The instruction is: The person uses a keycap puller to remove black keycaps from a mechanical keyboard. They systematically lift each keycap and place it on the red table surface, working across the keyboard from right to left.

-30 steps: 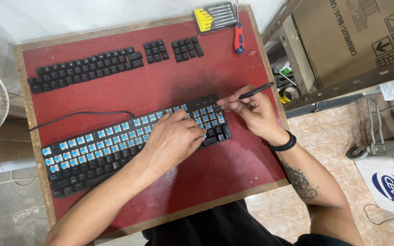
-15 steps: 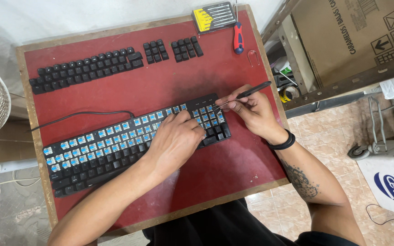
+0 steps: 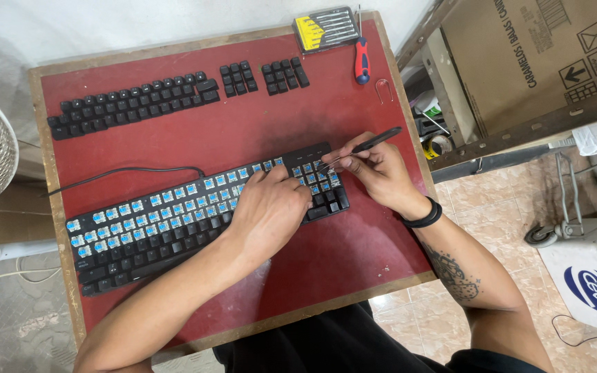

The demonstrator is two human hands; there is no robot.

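Two hands meet at the right end of our keyboard (image 3: 174,231), which lies across the red table (image 3: 257,131) with its long axis running from about eight o'clock up to two o'clock; most of its caps are off, so blue switches show along the upper rows while black caps remain along the lower edge. Our left hand (image 3: 271,207) rests flat on the board, fingers spread moderately and pressing down, gripping nothing; our right hand (image 3: 374,173) pinches a thin black tool (image 3: 361,148) between thumb and forefingers, closed narrow around its shaft. That tool points toward nine o'clock, its tip touching the number-pad switches just beside the left fingertips, so the spot being worked lies at nine o'clock from the right fingers and at two o'clock from the left knuckles; the right hand is the nearer one.

At twelve o'clock on the table sit rows of loose black keycaps (image 3: 133,103), well apart from the board; further right lie a screwdriver set (image 3: 326,27), a red-handled screwdriver (image 3: 361,61) and a small wire puller (image 3: 383,90). A black cable (image 3: 126,171) leaves the keyboard toward ten o'clock.
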